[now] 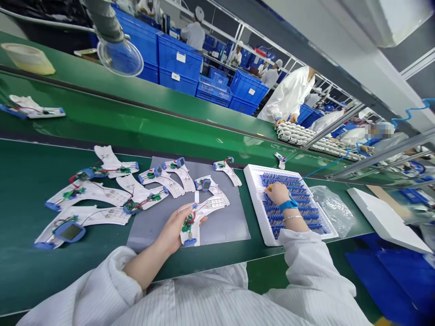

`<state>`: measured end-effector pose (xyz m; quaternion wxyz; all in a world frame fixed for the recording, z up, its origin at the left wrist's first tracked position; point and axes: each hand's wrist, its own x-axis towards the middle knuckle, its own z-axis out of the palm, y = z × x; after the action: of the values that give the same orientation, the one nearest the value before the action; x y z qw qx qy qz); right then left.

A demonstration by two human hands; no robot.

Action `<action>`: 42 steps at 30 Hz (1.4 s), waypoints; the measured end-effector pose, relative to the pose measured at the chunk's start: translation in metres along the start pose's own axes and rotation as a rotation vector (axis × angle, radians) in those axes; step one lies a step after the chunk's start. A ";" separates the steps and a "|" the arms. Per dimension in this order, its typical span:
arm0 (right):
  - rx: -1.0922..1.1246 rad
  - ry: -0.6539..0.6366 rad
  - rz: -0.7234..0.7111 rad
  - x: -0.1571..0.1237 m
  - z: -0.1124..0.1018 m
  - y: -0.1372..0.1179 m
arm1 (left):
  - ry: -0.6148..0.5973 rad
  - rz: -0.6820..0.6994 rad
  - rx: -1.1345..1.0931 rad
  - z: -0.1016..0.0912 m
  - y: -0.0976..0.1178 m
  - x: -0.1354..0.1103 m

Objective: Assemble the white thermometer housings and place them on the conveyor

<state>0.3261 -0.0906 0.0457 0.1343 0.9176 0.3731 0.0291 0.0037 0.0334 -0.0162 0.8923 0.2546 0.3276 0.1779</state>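
My left hand is closed round an opened white thermometer housing, with a green circuit board and red wires showing inside and a blue end cap at its lower end. It is held over the grey mat. My right hand, with a blue wrist strap, reaches over a white foam tray packed with rows of small blue parts with pins. Its fingers are pinched together near the tray's left side. A yellow-orange bit shows at the fingertips; what they hold is too small to name.
Several opened thermometer housings with boards and displays lie to the left and along the mat's far side. A clear plastic bag and a white foam lid lie right of the tray. Behind runs a green conveyor; a co-worker stands beyond.
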 end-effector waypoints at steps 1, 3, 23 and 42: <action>0.006 0.021 -0.007 -0.004 -0.002 -0.004 | 0.010 -0.005 -0.007 0.000 0.000 0.000; 0.120 0.077 -0.094 -0.019 -0.011 -0.018 | 0.026 -0.032 -0.031 0.001 -0.001 0.000; 0.785 -0.216 -0.871 -0.093 -0.029 -0.145 | -0.125 0.001 0.077 -0.004 -0.013 -0.001; 0.715 0.060 -0.764 -0.104 -0.005 -0.161 | 0.019 0.099 -0.001 -0.006 -0.014 0.007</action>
<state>0.1417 -0.0508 0.0123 -0.1971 0.7035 0.6713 -0.1251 0.0073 0.0271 -0.0316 0.8794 0.2684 0.3229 0.2244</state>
